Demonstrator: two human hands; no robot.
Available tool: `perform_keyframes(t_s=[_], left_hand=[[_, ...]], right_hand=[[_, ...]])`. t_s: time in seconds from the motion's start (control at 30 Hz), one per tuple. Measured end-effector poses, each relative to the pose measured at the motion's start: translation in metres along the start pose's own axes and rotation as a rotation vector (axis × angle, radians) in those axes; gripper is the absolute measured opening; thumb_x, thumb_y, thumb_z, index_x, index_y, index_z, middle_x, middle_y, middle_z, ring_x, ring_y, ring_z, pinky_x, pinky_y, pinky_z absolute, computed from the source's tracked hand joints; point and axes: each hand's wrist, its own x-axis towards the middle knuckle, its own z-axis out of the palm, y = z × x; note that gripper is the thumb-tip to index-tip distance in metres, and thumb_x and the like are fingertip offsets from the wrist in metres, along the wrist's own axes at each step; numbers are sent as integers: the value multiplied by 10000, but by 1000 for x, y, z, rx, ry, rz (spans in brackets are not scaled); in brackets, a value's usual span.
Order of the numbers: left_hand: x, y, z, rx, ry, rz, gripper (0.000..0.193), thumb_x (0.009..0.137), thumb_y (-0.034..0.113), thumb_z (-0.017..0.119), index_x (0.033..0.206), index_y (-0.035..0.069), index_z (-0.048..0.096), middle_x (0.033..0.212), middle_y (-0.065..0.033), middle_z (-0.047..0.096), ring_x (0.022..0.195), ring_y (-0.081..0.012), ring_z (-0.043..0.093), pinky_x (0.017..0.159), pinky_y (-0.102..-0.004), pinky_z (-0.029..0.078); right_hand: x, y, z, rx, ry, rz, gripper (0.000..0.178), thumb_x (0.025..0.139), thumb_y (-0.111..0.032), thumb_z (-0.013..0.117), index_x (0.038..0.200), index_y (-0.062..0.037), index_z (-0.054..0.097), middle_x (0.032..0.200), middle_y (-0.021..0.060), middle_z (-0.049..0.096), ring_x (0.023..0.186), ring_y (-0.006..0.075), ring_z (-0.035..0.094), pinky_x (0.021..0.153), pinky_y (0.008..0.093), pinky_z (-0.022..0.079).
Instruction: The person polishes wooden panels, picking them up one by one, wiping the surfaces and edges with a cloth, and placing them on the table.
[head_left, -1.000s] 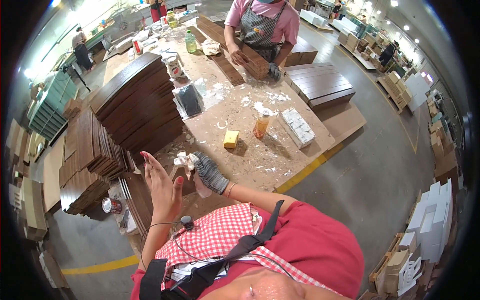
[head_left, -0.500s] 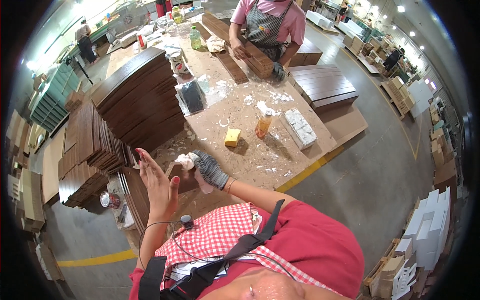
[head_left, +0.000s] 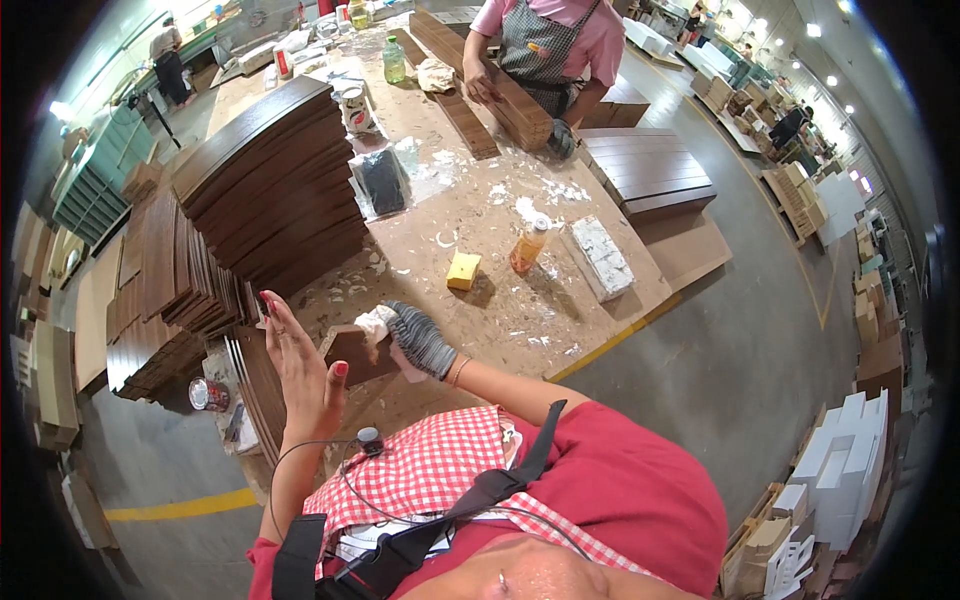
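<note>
My left hand [head_left: 308, 375] is raised with its fingers stretched up, beside the left end of a dark brown board [head_left: 345, 349]; whether it touches the board I cannot tell. A grey striped work glove covers my right hand [head_left: 422, 340]. Its fingers are closed on a crumpled white rag [head_left: 376, 322], which lies against the board's top edge. Part of the board is hidden by my hands. Beyond them on the worktable [head_left: 420, 258] are a yellow sponge block [head_left: 463, 270] and a clear bottle [head_left: 528, 245] with orange-yellow liquid.
Tall stacks of brown boards [head_left: 275, 180] stand at the left. A white-smeared block [head_left: 602, 260] lies near the table's right edge. Across the table a person [head_left: 548, 50] in a checked apron handles a long brown board [head_left: 518, 112]. A tin can [head_left: 208, 394] stands at lower left.
My left hand has shifted slightly left, and more of the board's left end shows. My right hand stays at the board with the rag.
</note>
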Motion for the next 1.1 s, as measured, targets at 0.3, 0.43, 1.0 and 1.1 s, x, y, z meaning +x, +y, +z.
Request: perform_keyframes(t_s=[0.3,0.43,1.0,1.1], left_hand=[[-18,-34,18,18,-88,-20,1006,880,747,171,1487,-33,-18,1548,-280,5,1414,-453,80,1142,-498,80],[1,-9,5,-65,57,3,1056,848,784,180,1483,-16,-86,1556,-257,-32,1433,-428,46,1149,-485,39],[-9,-14,-2,18,-29,-44,697,947,535,419,1422,27,382,1503,-220,297,1359,-342,350,1104,-426,240],[-29,-38,-6,-339,-60,-165,465,952,291,547,1332,30,492,1182,-145,647,1087,-248,618,936,-323,440]], right_hand=[[63,-99,-50,84,195,-298,451,753,-70,562,1194,21,534,1141,234,568,1032,383,570,909,428,469],[29,-59,-34,207,112,-5,490,720,-32,567,1208,6,538,1136,207,580,1007,383,583,900,421,475],[17,-61,-23,48,154,-110,421,726,-54,591,1144,-13,570,1095,214,588,994,383,579,886,440,461],[1,-36,-4,-51,-47,108,358,754,-96,559,1102,-33,619,1053,176,629,1011,339,587,927,431,441]])
